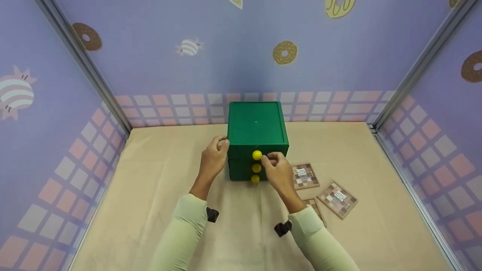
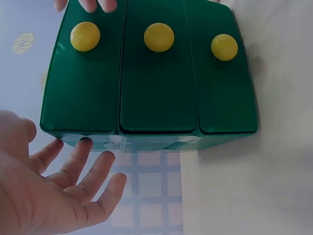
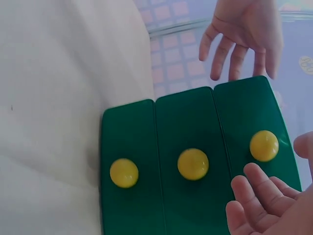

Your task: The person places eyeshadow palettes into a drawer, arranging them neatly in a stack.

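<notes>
A green cabinet (image 1: pixel 257 124) with three stacked drawers stands against the back wall. Each drawer front has a round yellow knob; the top knob (image 1: pixel 257 155) is nearest the right hand. My left hand (image 1: pixel 214 157) is at the cabinet's upper left side, fingers spread and extended along it in the left wrist view (image 2: pixel 68 186). My right hand (image 1: pixel 278 171) is just right of the top knob, its fingers slightly bent and apart from the knob in the right wrist view (image 3: pixel 274 200). All three drawers (image 2: pixel 156 88) look closed.
Several small tile-patterned square boards lie right of the cabinet: one beside it (image 1: pixel 305 175), one farther right (image 1: pixel 338 199), and one partly hidden by the right forearm (image 1: pixel 318 210). Patterned walls (image 1: pixel 241 75) enclose the cloth-covered table (image 1: pixel 150 210).
</notes>
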`<state>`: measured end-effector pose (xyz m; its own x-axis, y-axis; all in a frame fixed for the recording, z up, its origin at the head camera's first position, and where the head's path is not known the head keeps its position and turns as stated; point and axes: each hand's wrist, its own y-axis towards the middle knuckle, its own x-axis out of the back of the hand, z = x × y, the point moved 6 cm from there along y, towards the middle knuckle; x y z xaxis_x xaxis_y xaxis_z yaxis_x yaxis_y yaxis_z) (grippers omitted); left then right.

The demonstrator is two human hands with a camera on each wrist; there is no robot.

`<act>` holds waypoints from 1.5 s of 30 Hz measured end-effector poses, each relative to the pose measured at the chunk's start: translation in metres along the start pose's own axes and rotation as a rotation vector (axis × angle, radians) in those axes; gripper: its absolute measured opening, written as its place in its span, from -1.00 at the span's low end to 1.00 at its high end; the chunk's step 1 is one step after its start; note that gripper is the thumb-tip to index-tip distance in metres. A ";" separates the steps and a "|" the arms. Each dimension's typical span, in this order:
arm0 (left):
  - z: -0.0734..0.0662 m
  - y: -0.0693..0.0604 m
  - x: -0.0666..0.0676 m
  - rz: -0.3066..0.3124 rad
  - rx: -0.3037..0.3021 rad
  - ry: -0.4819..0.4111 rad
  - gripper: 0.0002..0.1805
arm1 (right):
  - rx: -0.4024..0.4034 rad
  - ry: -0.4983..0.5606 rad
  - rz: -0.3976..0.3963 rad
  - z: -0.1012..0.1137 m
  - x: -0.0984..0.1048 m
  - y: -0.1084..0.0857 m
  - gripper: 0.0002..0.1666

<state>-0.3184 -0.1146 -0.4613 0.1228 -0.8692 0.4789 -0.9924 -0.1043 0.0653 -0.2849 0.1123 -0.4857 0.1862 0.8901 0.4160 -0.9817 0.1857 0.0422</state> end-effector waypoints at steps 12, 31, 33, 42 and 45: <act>-0.001 0.000 -0.004 0.002 0.020 -0.025 -0.55 | -0.032 0.112 -0.045 0.001 -0.020 0.001 -0.59; -0.001 0.000 -0.006 0.015 0.052 -0.032 -0.54 | -0.059 0.168 -0.092 -0.004 -0.024 -0.004 -0.63; -0.001 0.001 -0.006 0.027 0.059 -0.032 -0.53 | -0.062 0.175 -0.093 -0.005 -0.024 -0.006 -0.64; -0.003 0.002 0.000 0.057 0.084 -0.048 -0.52 | -0.040 0.159 -0.092 -0.004 -0.020 -0.027 -0.66; -0.003 0.002 0.001 0.064 0.086 -0.038 -0.51 | -0.025 0.143 -0.098 -0.005 -0.018 -0.035 -0.67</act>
<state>-0.3203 -0.1141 -0.4579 0.0607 -0.8932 0.4456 -0.9953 -0.0878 -0.0405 -0.2533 0.0924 -0.4993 0.2867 0.9170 0.2774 -0.9576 0.2834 0.0526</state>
